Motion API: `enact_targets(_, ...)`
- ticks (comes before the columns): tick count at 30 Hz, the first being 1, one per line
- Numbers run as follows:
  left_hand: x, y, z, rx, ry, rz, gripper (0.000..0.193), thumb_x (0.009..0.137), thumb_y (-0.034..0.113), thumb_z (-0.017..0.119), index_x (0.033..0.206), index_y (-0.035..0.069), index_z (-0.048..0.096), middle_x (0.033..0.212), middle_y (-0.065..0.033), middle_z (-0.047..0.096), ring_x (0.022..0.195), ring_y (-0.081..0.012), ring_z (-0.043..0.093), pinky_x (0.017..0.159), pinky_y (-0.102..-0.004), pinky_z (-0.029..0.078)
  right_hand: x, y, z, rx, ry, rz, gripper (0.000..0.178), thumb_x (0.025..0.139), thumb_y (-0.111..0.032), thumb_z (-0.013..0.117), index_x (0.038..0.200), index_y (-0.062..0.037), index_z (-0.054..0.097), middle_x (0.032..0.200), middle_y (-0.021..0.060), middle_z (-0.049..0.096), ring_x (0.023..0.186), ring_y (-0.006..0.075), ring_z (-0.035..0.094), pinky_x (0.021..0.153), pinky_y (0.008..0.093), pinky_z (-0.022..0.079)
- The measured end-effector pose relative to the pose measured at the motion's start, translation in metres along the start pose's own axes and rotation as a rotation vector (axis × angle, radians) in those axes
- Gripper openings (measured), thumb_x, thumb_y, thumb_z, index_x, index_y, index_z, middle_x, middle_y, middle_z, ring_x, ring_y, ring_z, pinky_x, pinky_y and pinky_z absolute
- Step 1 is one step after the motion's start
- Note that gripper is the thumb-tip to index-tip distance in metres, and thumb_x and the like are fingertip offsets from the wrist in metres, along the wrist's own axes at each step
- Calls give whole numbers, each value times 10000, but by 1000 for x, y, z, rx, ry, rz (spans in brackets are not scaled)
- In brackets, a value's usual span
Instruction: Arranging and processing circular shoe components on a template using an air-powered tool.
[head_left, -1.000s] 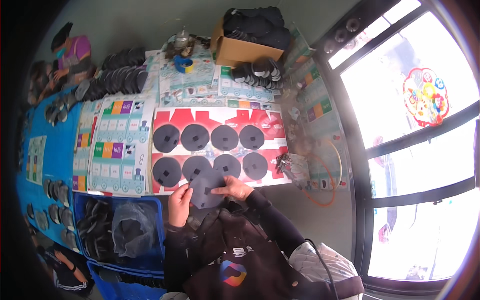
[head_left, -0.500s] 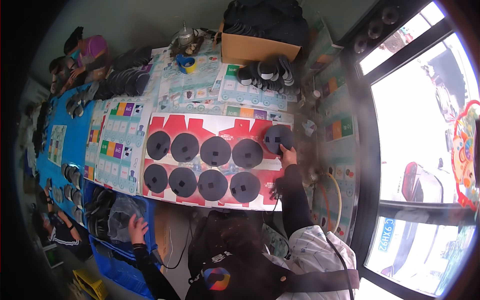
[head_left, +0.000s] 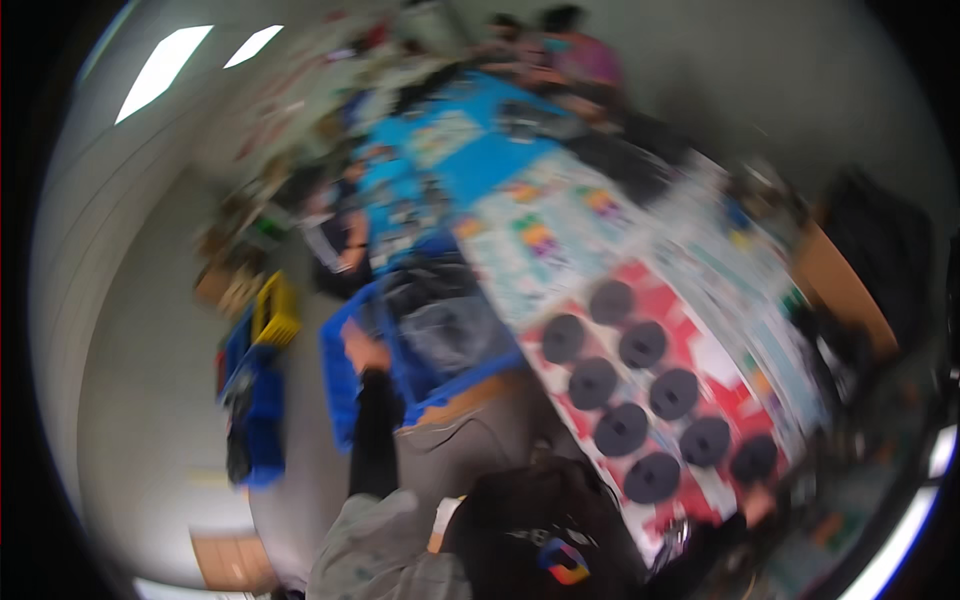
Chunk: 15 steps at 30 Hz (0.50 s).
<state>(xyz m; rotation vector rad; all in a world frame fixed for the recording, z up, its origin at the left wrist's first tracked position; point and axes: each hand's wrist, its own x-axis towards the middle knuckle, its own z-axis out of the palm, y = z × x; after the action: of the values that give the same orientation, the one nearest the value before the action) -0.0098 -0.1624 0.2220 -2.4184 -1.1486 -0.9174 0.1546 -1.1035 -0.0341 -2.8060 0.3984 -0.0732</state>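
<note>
Risk of a fumbled pick: left hand [head_left: 366,356] rests at the rim of the blue bin [head_left: 400,380] beside the table [head_left: 700,350], right hand [head_left: 757,500] near the dark discs [head_left: 622,428], either grip too blurred to tell.

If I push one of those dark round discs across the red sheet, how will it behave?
The dark discs look flat and thin on the red sheet, so one would probably slide, not roll or tip. They seem light for their size. The picture is too blurred to tell stiff from floppy. The right hand is nearest them.
</note>
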Motion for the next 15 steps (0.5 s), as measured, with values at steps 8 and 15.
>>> enact_targets(8, 120, -35, -103, 17, -537, -516, 898, 865, 359, 656, 1541, 11, 178, 1183, -261, 657, 1120, -406, 644, 937, -472, 523, 1, -314, -183, 1108, 308, 136, 585, 1019, -212, 584, 1508, -26, 322, 1262, 252, 580, 1100, 316, 621, 922, 402, 507)
enact_targets(15, 24, 150, -88, -701, -1695, 495, 511, 961, 446, 585, 1292, 60, 631, 1184, -163, 701, 1090, -304, 659, 955, -396, 493, -79, -485, -272, 1449, 71, -189, 411, 1050, -299, 449, 1374, -64, 545, 684, -32, 410, 567, 44, 313, 497, 231, 229)
